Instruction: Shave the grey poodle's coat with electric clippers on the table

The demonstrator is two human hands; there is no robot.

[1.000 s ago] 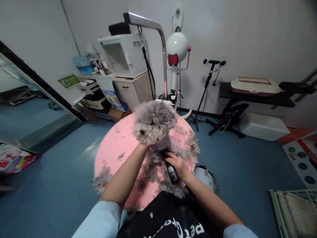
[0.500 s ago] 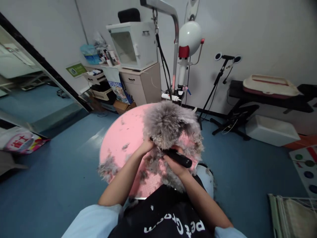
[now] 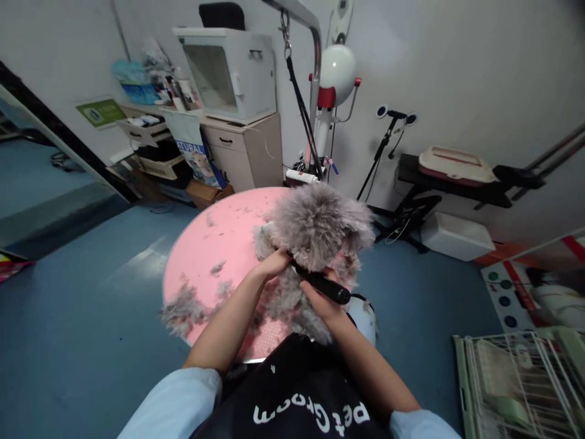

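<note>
Your right hand (image 3: 322,297) is wrapped round the black clipper (image 3: 331,289), held against the grey dog (image 3: 320,222), which is at the right of the pink table (image 3: 196,238). Your left hand (image 3: 275,264) touches the dog's head from the left; its fingertips are hidden, so whether they grip can't be told. Loose fur (image 3: 185,308) lies on the table to your left. Far left, the pulled-out drawer (image 3: 147,135) holds white items. The white glass-doored cabinet (image 3: 256,76) is closed, its contents too dim to tell. At near right, pale and green pieces show through the bars of your wire crate (image 3: 462,384).
</note>
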